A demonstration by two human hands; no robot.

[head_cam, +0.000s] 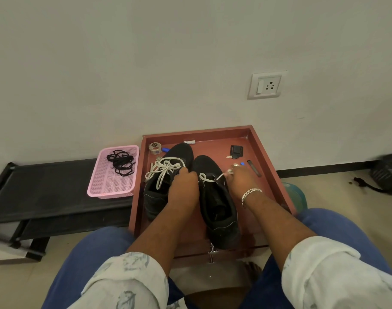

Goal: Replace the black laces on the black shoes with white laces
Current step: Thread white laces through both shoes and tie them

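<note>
Two black shoes stand side by side in a red-brown tray (264,150). The left shoe (159,192) carries a white lace (162,171) tied in a loose bow. On the right shoe (219,210) a white lace (209,178) runs across the upper eyelets with a small loop showing. My left hand (183,188) lies between the two shoes, fingers curled at the right shoe's lace area; what it holds is hidden. My right hand (237,177) pinches the white lace's end and holds it out to the right. The black laces (121,162) lie in a pink basket (114,186).
Small items sit in the tray's far part: a tape roll (155,148), a key with a black fob (235,151), a dark stick (254,168). A black low rack (45,188) stands left. The wall with a socket (267,85) is close behind. My knees frame the tray.
</note>
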